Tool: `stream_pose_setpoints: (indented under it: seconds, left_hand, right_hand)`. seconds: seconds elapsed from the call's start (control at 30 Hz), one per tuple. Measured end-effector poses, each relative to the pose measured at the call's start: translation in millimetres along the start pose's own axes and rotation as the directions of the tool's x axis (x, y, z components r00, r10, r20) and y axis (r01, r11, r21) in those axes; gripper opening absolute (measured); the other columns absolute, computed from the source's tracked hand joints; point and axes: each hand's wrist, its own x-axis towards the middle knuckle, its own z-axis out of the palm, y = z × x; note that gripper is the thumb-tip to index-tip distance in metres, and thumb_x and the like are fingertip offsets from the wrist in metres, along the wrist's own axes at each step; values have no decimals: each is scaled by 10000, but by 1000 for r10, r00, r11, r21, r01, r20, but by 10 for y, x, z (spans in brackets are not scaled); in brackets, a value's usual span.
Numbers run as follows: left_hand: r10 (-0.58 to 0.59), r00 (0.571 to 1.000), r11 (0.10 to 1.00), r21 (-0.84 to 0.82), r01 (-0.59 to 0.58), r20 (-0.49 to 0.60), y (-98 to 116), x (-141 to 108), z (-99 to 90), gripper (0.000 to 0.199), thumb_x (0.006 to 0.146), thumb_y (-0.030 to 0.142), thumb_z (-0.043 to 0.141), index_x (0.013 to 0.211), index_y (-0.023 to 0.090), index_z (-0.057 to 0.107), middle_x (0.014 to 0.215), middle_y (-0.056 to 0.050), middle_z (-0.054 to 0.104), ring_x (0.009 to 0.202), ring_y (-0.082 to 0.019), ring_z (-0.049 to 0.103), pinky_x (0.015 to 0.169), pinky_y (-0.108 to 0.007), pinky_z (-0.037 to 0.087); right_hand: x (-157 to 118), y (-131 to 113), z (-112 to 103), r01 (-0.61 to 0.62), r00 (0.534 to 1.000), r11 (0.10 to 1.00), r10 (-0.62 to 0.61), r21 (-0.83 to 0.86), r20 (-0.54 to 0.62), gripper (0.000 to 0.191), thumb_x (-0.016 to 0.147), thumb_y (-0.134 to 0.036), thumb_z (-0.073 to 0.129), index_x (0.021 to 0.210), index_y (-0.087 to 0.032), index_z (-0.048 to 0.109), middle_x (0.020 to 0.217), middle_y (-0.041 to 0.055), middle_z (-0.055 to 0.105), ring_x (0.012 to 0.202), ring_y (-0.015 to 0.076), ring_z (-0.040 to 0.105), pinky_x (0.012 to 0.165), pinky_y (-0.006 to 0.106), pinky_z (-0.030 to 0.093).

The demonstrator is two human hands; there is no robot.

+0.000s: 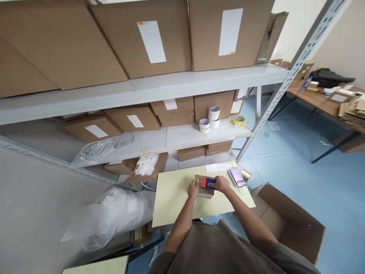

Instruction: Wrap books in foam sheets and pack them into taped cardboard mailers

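Head view: gripping blue-and-orange tool [210, 184] in curled right hand [222, 184], pinching rectangular cardboard box [205, 193] with nearly closed left hand [193, 189], over smooth, pale-yellow tabletop [171, 198].

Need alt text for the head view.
The left hand holds a small cardboard box on a pale yellow table while the right hand holds a blue-and-orange tool over it. Beyond stands a grey rack with cartons and tape rolls.

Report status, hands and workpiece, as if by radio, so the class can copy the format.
Left hand at cardboard piece's left edge. Right hand gripping blue-and-orange tool over it. Lit-screen device off to the right, apart.
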Motion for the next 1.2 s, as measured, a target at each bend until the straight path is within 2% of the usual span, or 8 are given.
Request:
stream_pose_setpoints:
  seconds: [0.23, 0.37, 0.53, 0.73, 0.83, 0.9, 1.03, 1.2]
  left_hand:
    - [-16, 1000, 1000, -2, 16, 25, 10, 0, 173, 607, 1060, 566, 360, 1311, 141, 714, 1379, -202, 720, 1314, -323, 657, 1028, -352, 487]
    - [12, 1000, 998, -68, -10, 24, -50, 69, 126, 600, 1021, 614, 404, 1217, 159, 744, 1308, -188, 757, 1262, -332, 685, 1013, -364, 505]
    - [95, 991, 963, -261, -68, 90, -347, 286, -150, 715, 947, 773, 390, 932, 173, 778, 1016, -163, 821, 1057, -355, 760, 886, -378, 569]
    - [-108, 987, 991, 62, 116, -122, -580, 446, -821, 461, 1011, 510, 417, 1140, 238, 766, 1288, -156, 776, 1259, -325, 710, 1010, -388, 557]
    - [-30, 989, 999, 32, 35, -145, -554, 352, -962, 503, 1046, 427, 309, 1282, 261, 721, 1399, -113, 730, 1341, -274, 662, 1084, -360, 531]
    - [13, 995, 999, -37, -16, -104, -561, 270, -922, 535, 1050, 464, 289, 1372, 287, 678, 1445, -89, 705, 1371, -250, 641, 1101, -337, 523]
    - [-106, 994, 994, -12, 106, 7, -690, 161, -647, 532, 1005, 526, 375, 1434, 344, 631, 1396, -108, 731, 1301, -273, 691, 1066, -388, 549]
    - [-134, 991, 991, 11, 134, 16, -709, 167, -263, 497, 1041, 420, 309, 1413, 314, 621, 1351, -116, 754, 1268, -278, 711, 1042, -418, 566]
  right_hand:
    - [-321, 1260, -123, -146, 988, 988, 148, 49, -35, 527, 830, -691, 767, 911, -171, 783, 939, 146, 789, 838, 268, 740, 639, 289, 426]
    - [-358, 1459, -34, -184, 982, 982, 186, 44, -45, 508, 852, -671, 754, 907, -167, 774, 925, 139, 785, 845, 269, 737, 637, 285, 409]
    - [-130, 872, 343, -186, 980, 976, 192, 115, -48, 502, 843, -658, 772, 909, -160, 792, 971, 154, 810, 900, 286, 757, 646, 287, 419]
    - [133, -124, 649, -48, 993, 982, 67, 184, -97, 452, 855, -648, 744, 933, -207, 810, 1045, 128, 827, 988, 294, 780, 721, 293, 492]
    - [210, -518, 659, 5, 997, 991, 5, 130, -81, 469, 835, -635, 762, 1022, -208, 813, 1136, 144, 818, 1069, 312, 774, 803, 310, 537]
    - [245, -714, 664, 37, 997, 994, -30, 102, -65, 473, 842, -617, 758, 1060, -200, 813, 1165, 154, 812, 1094, 317, 771, 852, 325, 555]
    - [268, -919, 720, 83, 995, 996, -81, 40, -60, 418, 804, -526, 811, 1070, -204, 824, 1179, 170, 807, 1134, 342, 759, 932, 368, 571]
    - [253, -791, 751, 30, 997, 1000, -29, 5, -74, 397, 741, -447, 869, 1049, -198, 832, 1164, 182, 806, 1165, 357, 743, 968, 388, 572]
